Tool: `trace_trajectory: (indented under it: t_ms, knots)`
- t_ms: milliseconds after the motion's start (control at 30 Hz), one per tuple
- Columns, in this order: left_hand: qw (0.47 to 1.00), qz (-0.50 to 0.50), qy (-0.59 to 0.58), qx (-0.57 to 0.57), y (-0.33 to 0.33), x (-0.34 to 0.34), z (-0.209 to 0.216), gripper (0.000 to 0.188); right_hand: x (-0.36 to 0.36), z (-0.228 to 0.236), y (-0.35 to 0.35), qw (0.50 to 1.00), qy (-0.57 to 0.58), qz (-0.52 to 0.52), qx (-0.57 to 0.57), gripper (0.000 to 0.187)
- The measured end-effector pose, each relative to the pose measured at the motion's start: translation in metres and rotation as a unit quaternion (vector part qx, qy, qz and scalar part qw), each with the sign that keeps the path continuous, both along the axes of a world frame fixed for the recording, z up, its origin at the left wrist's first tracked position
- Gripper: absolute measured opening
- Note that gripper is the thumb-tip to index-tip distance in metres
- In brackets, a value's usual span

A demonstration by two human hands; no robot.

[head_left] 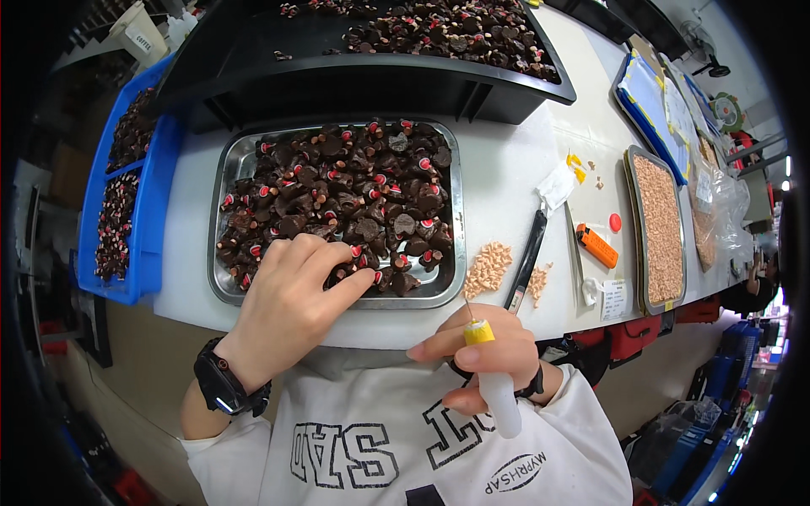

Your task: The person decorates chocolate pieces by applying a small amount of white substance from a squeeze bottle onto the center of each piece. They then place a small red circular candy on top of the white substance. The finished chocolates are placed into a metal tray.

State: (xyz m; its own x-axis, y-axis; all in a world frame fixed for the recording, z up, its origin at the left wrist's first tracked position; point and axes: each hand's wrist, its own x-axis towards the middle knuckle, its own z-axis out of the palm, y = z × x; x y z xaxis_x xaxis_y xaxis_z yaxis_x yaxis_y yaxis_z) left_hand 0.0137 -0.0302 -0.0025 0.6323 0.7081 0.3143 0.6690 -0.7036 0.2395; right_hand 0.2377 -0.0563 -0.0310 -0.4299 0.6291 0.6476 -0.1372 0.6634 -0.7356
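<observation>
Small dark-brown lumps with red-and-white caps (pixel 337 202) are heaped in a shallow silver metal tray (pixel 460 202). Among them the left hand's (pixel 291 287) fingers are bent and parted; whether one is pinched cannot be told. A white plastic bottle with yellow collar and thin needle (pixel 504 411) is gripped by the right hand (pixel 502 350). The needle is best kept clear of fingertips. The tray is backed by a black plastic bin (pixel 337 93); room is left rightward on the white tabletop (pixel 499 177).
</observation>
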Motion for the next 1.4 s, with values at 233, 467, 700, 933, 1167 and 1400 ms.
trace_trajectory:
  t_ms: [233,467,700,933,1167,1400]
  knots:
    - [1.000,-0.002,-0.002,0.023,0.003,-0.002,-0.002,0.028,0.002,-0.005,0.005,0.999,-0.009,0.023,-0.038,0.045]
    - [0.993,-0.012,-0.107,0.050,0.002,-0.007,0.000,0.032,-0.006,-0.011,0.002,0.993,-0.056,-0.099,-0.004,0.039]
    - [0.965,0.000,-0.261,-0.010,-0.021,-0.007,0.002,0.032,-0.011,-0.007,0.004,0.989,-0.088,-0.113,0.041,0.040]
    - [0.843,-0.004,-0.446,-0.299,-0.045,0.019,-0.022,0.029,-0.011,-0.004,0.001,0.992,-0.088,-0.086,0.040,0.049]
    - [0.607,-0.047,-0.600,-0.520,-0.047,0.027,-0.035,0.026,-0.010,-0.007,0.002,0.989,-0.094,-0.076,0.080,0.057]
    - [0.528,-0.107,-0.587,-0.604,-0.040,0.019,-0.046,0.029,-0.008,-0.009,0.001,0.985,-0.106,-0.081,0.105,0.056]
